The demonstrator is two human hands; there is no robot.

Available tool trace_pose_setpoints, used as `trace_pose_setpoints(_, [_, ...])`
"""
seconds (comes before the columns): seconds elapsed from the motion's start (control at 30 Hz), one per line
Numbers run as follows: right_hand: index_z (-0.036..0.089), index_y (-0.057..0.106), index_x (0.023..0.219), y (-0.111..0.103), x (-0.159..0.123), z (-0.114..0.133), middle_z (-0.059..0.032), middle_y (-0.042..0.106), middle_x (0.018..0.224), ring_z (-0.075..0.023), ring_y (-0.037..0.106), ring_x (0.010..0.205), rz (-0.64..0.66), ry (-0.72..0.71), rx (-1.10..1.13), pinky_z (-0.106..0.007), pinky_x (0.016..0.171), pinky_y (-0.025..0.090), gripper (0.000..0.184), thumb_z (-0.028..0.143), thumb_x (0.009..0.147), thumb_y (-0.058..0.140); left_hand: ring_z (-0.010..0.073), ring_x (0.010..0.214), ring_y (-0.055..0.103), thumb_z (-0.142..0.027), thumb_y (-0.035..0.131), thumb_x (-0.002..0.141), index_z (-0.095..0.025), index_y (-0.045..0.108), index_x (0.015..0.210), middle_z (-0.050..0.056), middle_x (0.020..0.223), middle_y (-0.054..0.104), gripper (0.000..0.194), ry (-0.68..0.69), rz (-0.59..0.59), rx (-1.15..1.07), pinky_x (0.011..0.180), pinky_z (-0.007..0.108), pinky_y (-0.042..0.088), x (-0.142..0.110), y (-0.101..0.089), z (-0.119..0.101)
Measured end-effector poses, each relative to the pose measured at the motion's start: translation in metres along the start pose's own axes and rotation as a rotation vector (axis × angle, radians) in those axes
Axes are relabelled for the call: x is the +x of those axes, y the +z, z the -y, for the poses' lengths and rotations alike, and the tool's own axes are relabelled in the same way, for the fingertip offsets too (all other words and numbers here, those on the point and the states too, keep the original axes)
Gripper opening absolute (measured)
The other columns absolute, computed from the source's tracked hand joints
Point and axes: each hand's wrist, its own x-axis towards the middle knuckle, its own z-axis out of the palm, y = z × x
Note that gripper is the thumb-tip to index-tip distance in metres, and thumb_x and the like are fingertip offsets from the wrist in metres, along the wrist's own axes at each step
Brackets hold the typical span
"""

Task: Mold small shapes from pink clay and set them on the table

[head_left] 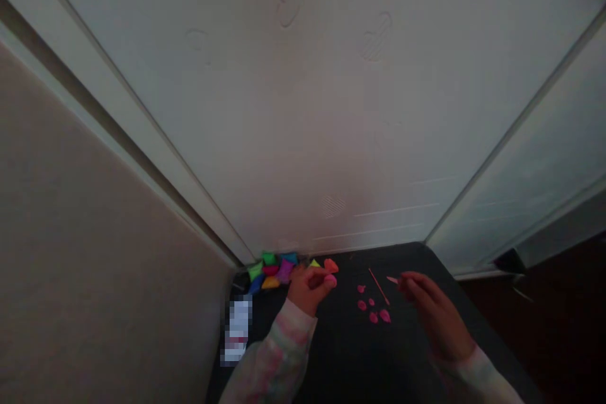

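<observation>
My left hand [310,286] is curled closed around a small pink lump of clay [331,280] at its fingertips, over a dark tabletop [350,360]. My right hand [430,309] is closed in a pinch on a thin pink tool [392,279], its tip pointing left. Between the hands lie several small pink clay pieces [374,309] and a thin pink stick [379,286] on the dark surface.
A cluster of coloured clay packets [273,268], green, blue, purple, red and orange, lies at the table's far left corner, with an orange piece [331,264] beside it. A white panelled wall [303,107] rises directly behind. A blurred white packet [238,331] sits at the left edge.
</observation>
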Motion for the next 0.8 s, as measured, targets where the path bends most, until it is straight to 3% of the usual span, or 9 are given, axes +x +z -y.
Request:
trace_pose_setpoints(0.17, [0.021,0.062,0.083,0.051,-0.026,0.064,-0.0028,0.064,0.079,-0.0178,0.059,0.079,0.415,-0.091,-0.089,-0.028,0.071,0.046,0.022,0.039,0.072,0.058,0.0133,0.055,0.060,-0.035,0.076,0.045,-0.014,0.063,0.064,0.002,0.058,0.065,0.031,0.008,0.016,-0.104,0.055,0.025,0.048,-0.023,-0.001,-0.044])
trace_pose_setpoints(0.3, [0.020,0.061,0.085,0.071,-0.037,0.083,-0.0027,0.065,0.081,-0.0163,0.060,0.081,0.602,-0.115,-0.037,-0.027,0.075,0.046,0.019,0.035,0.075,0.057,0.0093,0.047,0.055,-0.029,0.076,0.047,-0.014,0.062,0.058,-0.001,0.050,0.062,0.023,-0.022,0.077,-0.213,0.049,0.021,0.045,-0.038,0.003,-0.071])
trace_pose_setpoints(0.47, [0.017,0.061,0.083,0.078,-0.040,0.082,-0.0042,0.064,0.080,-0.0162,0.059,0.078,0.635,-0.141,-0.064,-0.027,0.073,0.046,0.018,0.033,0.075,0.058,0.0105,0.053,0.058,-0.022,0.075,0.049,-0.015,0.062,0.057,-0.001,0.053,0.064,0.016,-0.027,0.027,-0.259,0.056,0.021,0.047,-0.049,0.003,-0.077])
trace_pose_setpoints(0.8, [0.017,0.059,0.074,0.078,-0.047,0.073,-0.0028,0.060,0.074,-0.0150,0.056,0.073,0.598,-0.197,-0.132,-0.026,0.068,0.045,0.014,0.029,0.077,0.055,0.0155,0.063,0.062,-0.021,0.068,0.057,-0.015,0.067,0.069,0.003,0.067,0.068,0.013,0.015,-0.031,-0.098,0.060,0.025,0.050,-0.071,0.000,-0.073])
